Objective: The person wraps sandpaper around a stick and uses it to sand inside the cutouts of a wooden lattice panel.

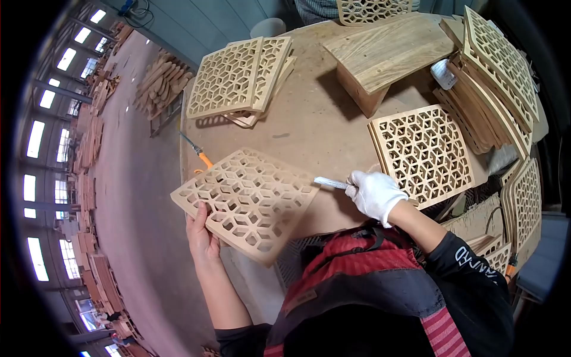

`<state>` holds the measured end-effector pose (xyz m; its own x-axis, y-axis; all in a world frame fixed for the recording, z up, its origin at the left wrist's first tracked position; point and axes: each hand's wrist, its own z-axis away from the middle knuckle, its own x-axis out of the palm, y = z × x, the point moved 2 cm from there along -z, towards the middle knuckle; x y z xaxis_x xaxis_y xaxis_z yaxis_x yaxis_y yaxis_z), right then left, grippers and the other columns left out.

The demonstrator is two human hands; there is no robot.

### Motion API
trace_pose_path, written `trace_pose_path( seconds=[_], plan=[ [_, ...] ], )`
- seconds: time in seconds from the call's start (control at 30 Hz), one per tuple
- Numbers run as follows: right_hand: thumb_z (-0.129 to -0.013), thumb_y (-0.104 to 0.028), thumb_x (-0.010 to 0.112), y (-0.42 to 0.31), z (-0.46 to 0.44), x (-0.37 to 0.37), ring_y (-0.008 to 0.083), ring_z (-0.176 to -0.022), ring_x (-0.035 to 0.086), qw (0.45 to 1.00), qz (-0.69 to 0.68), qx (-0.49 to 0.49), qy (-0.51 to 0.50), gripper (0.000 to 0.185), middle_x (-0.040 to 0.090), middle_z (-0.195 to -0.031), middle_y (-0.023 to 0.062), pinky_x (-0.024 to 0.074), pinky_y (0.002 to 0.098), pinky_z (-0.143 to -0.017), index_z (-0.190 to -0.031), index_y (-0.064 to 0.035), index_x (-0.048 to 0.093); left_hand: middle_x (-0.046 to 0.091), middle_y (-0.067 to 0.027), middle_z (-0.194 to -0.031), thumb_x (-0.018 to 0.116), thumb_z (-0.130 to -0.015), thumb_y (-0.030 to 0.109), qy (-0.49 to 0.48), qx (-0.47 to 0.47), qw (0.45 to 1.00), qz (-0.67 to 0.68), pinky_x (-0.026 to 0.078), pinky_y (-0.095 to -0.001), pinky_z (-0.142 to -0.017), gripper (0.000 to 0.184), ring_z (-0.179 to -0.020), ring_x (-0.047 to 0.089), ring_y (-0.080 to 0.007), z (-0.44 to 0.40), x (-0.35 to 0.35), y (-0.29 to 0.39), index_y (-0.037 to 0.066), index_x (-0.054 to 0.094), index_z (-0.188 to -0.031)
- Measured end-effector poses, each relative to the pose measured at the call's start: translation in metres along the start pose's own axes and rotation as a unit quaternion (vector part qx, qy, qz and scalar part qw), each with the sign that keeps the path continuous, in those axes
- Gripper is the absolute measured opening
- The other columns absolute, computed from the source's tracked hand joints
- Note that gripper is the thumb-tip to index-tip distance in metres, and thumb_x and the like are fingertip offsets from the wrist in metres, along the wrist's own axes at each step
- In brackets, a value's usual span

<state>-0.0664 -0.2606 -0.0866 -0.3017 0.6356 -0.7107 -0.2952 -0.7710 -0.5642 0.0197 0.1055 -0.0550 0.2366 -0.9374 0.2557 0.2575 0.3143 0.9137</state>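
Left hand (205, 238) holds the near-left edge of a tilted wooden lattice panel (254, 208), which spans the gap toward the gloved right hand (375, 196); that hand grips a pale strip (330, 182), perhaps folded sandpaper, near the panel's corner. Stacked lattice panels (425, 152) lie on the worktop (297, 107) beside the right hand.

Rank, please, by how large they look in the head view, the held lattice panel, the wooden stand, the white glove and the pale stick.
1. Held lattice panel and wooden stand: too alike to rank, with the panel nearer the camera.
2. White glove.
3. Pale stick, partly hidden by the glove.
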Motion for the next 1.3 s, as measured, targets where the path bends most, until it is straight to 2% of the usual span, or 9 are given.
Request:
trace_pose_path(
  seconds=[0.27, 0.37, 0.63, 0.77, 0.8, 0.9, 0.93, 1.07, 1.3],
  plan=[
    [-0.093, -0.029, 0.054, 0.003, 0.002, 0.013, 0.0415, -0.081, 0.065, 0.999, -0.007, -0.036, 0.008, 0.025, 0.067, -0.080, 0.0219, 0.0496, 0.0492, -0.078, -0.099, -0.0060, 0.063, 0.061, -0.0154, -0.115, 0.059, -0.097, 0.027, -0.040, -0.008, 0.997, -0.067, 0.062, -0.0326, -0.073, 0.047, -0.091, 0.068, -0.0216, -0.004, 0.013, 0.017, -0.002, 0.046, -0.131],
    [-0.091, -0.031, 0.059, -0.002, 0.003, 0.022, 0.0429, -0.071, 0.063, 0.994, -0.037, -0.094, 0.034, 0.025, 0.064, -0.071, 0.0221, 0.0495, 0.0500, -0.066, -0.087, -0.0065, 0.062, 0.061, -0.0152, -0.115, 0.060, -0.097, 0.027, -0.036, 0.007, 0.997, -0.073, 0.062, -0.0327, -0.073, 0.046, -0.090, 0.069, -0.0215, -0.004, 0.032, 0.021, -0.003, 0.047, -0.129],
    [-0.094, -0.035, 0.054, -0.025, 0.003, 0.027, 0.0423, -0.074, 0.064, 0.989, -0.067, -0.132, 0.007, 0.027, 0.066, -0.075, 0.0204, 0.0505, 0.0484, -0.071, -0.094, -0.0096, 0.064, 0.062, -0.0121, -0.109, 0.067, -0.092, 0.019, -0.092, 0.059, 0.986, -0.126, 0.059, -0.0333, -0.077, 0.047, -0.092, 0.066, -0.0201, 0.007, 0.068, 0.024, -0.003, 0.049, -0.128],
    [-0.094, -0.034, 0.053, -0.039, 0.012, 0.009, 0.0401, -0.079, 0.065, 0.991, -0.057, -0.113, -0.053, 0.026, 0.067, -0.081, 0.0185, 0.0506, 0.0470, -0.074, -0.097, -0.0109, 0.065, 0.056, -0.0157, -0.126, 0.068, -0.090, 0.016, -0.125, 0.083, 0.977, -0.149, 0.054, -0.0364, -0.091, 0.061, -0.109, 0.061, -0.0216, 0.039, 0.088, 0.015, -0.003, 0.037, -0.140],
    [-0.094, -0.033, 0.052, -0.039, 0.012, 0.009, 0.0397, -0.080, 0.065, 0.991, -0.057, -0.101, -0.065, 0.026, 0.068, -0.082, 0.0182, 0.0506, 0.0468, -0.075, -0.097, -0.0112, 0.065, 0.052, -0.0172, -0.133, 0.065, -0.087, 0.006, -0.128, 0.056, 0.979, -0.148, 0.050, -0.0372, -0.097, 0.067, -0.116, 0.058, -0.0240, 0.053, 0.093, 0.015, -0.003, 0.031, -0.144],
    [-0.094, -0.034, 0.052, -0.035, 0.014, 0.013, 0.0392, -0.082, 0.065, 0.991, -0.065, -0.096, -0.069, 0.026, 0.068, -0.083, 0.0178, 0.0506, 0.0464, -0.076, -0.097, -0.0114, 0.065, 0.051, -0.0182, -0.135, 0.058, -0.083, -0.004, -0.105, 0.065, 0.984, -0.132, 0.049, -0.0364, -0.098, 0.068, -0.118, 0.058, -0.0257, 0.083, 0.108, -0.001, -0.003, 0.030, -0.145],
    [-0.094, -0.034, 0.052, -0.032, 0.014, 0.016, 0.0392, -0.082, 0.065, 0.990, -0.068, -0.100, -0.066, 0.026, 0.068, -0.083, 0.0177, 0.0506, 0.0464, -0.076, -0.097, -0.0113, 0.065, 0.049, -0.0182, -0.136, 0.050, -0.078, -0.013, -0.102, 0.054, 0.987, -0.110, 0.047, -0.0364, -0.103, 0.069, -0.121, 0.055, -0.0262, 0.087, 0.111, -0.003, -0.001, 0.032, -0.144],
    [-0.093, -0.034, 0.052, -0.026, 0.015, 0.020, 0.0388, -0.082, 0.066, 0.988, -0.080, -0.128, -0.045, 0.027, 0.068, -0.084, 0.0183, 0.0506, 0.0463, -0.077, -0.098, -0.0106, 0.066, 0.052, -0.0185, -0.135, 0.043, -0.063, -0.015, -0.087, 0.030, 0.989, -0.119, 0.049, -0.0338, -0.099, 0.083, -0.119, 0.058, -0.0269, 0.077, 0.099, 0.006, -0.005, 0.033, -0.144],
    [-0.092, -0.031, 0.054, -0.011, -0.001, 0.033, 0.0367, -0.084, 0.067, 0.994, -0.039, -0.064, -0.084, 0.027, 0.069, -0.086, 0.0170, 0.0513, 0.0443, -0.078, -0.099, -0.0096, 0.067, 0.058, -0.0142, -0.125, 0.051, -0.060, -0.007, -0.176, 0.035, 0.950, -0.256, 0.051, -0.0326, -0.094, 0.081, -0.109, 0.063, -0.0207, 0.061, 0.112, 0.032, -0.007, 0.041, -0.140]
  ],
)
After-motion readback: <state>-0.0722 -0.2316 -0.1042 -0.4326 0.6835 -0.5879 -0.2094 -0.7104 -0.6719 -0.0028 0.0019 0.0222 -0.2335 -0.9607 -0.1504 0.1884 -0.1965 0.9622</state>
